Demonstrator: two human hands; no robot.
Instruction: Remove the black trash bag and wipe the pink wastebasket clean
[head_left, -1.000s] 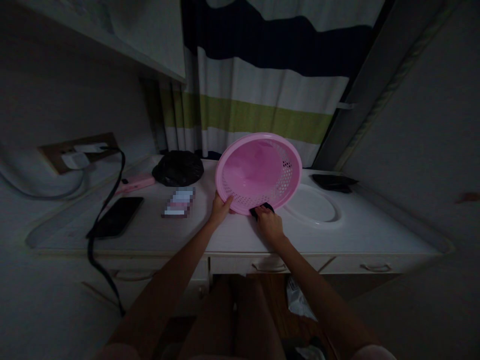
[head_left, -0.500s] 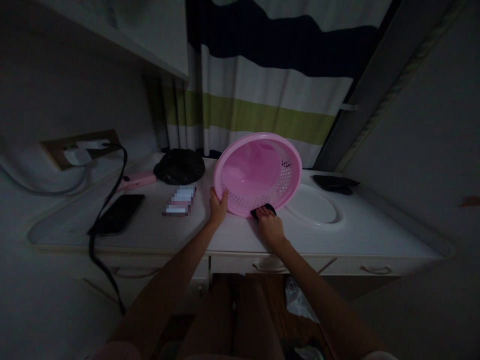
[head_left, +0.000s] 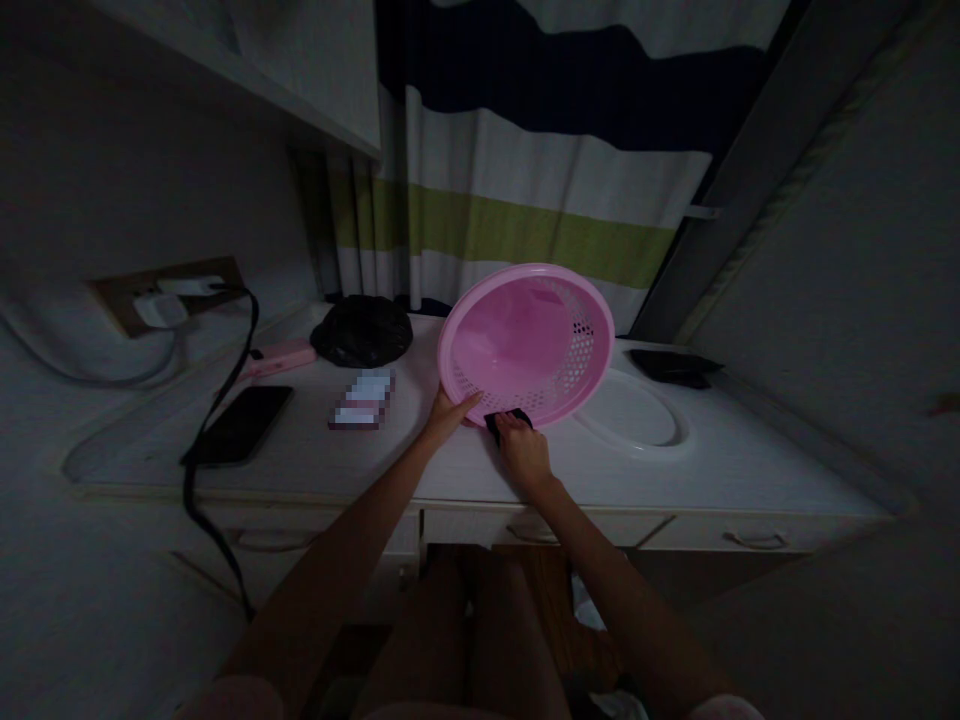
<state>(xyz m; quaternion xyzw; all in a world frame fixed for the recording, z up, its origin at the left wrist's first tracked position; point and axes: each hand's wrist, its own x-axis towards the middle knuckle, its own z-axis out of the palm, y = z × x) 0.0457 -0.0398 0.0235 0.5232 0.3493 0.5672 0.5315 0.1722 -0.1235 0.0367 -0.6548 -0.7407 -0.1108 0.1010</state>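
A pink basket (head_left: 517, 330) with a perforated wall is tilted on the white desk, its open mouth facing me. My left hand (head_left: 448, 415) grips the lower left of its rim, thumb over the edge. My right hand (head_left: 523, 450) is closed on a black cloth (head_left: 496, 425) and presses it against the bottom of the rim. Behind the basket's lower right, a white ring (head_left: 652, 443) lies flat on the desk.
On the left of the desk (head_left: 300, 470) are a black bag (head_left: 362, 332), a pink device (head_left: 281, 357), a phone with a blurred screen (head_left: 364, 398) and a dark tablet (head_left: 240, 425) crossed by a black cable. Black pouches (head_left: 671, 366) lie at the right; a curtain (head_left: 540, 215) hangs behind.
The basket has shifted slightly right and turned a little. My right hand has slid left along the rim with the black cloth, closer to my left hand, which has moved slightly right.
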